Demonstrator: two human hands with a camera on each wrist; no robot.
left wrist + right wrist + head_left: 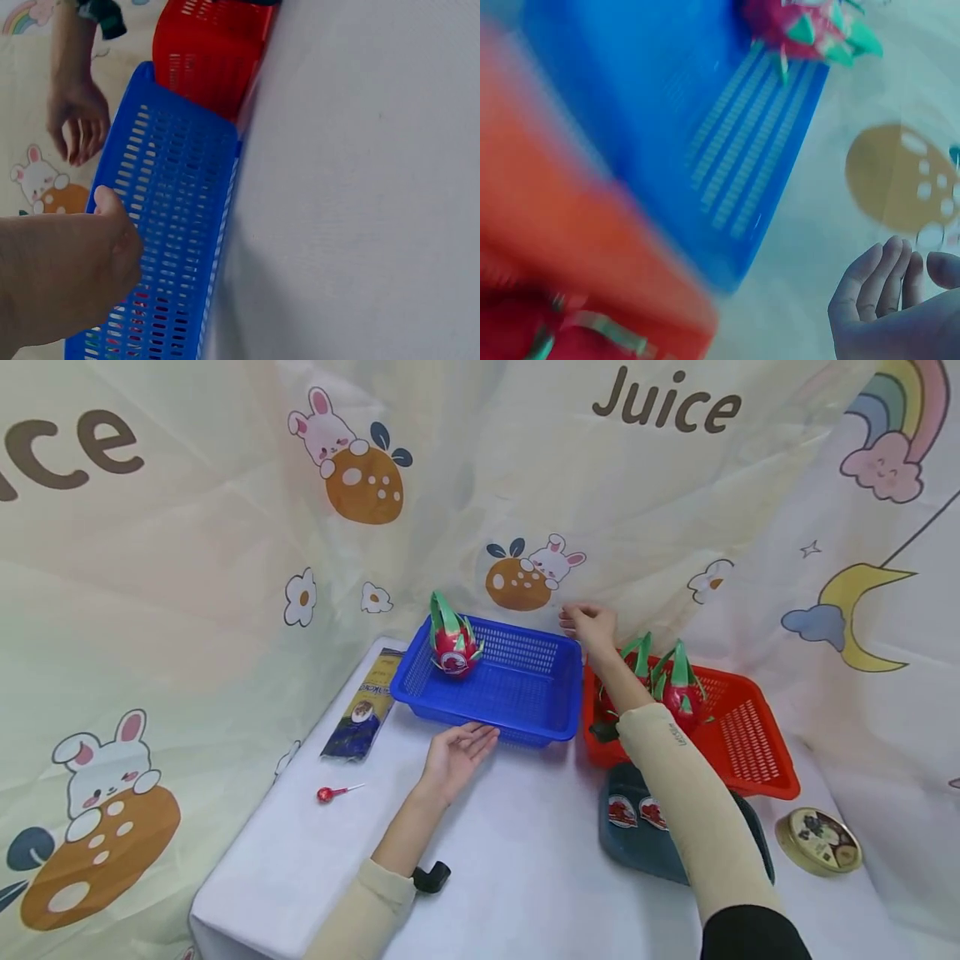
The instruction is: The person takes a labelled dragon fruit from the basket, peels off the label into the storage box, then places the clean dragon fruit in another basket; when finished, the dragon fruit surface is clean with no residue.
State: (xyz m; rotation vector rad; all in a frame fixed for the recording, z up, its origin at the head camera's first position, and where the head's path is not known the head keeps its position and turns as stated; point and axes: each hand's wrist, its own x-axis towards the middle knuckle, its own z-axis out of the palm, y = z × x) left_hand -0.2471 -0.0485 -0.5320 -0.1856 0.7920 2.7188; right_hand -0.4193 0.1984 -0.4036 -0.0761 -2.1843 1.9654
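Note:
A blue plastic basket stands at the back of the table with one dragon fruit in its left part. At the basket's front wall is my left hand, palm up, its fingers fairly straight and close to the rim; whether they touch it I cannot tell. My right hand is beyond the basket's back right corner. In the right wrist view that hand is apart from the basket, fingers loosely bent, holding nothing.
Right of the blue basket, a red basket holds dragon fruits, partly behind my right arm. Before it lie a dark teal container and a round tin. A gold-and-blue packet and a red lollipop lie left.

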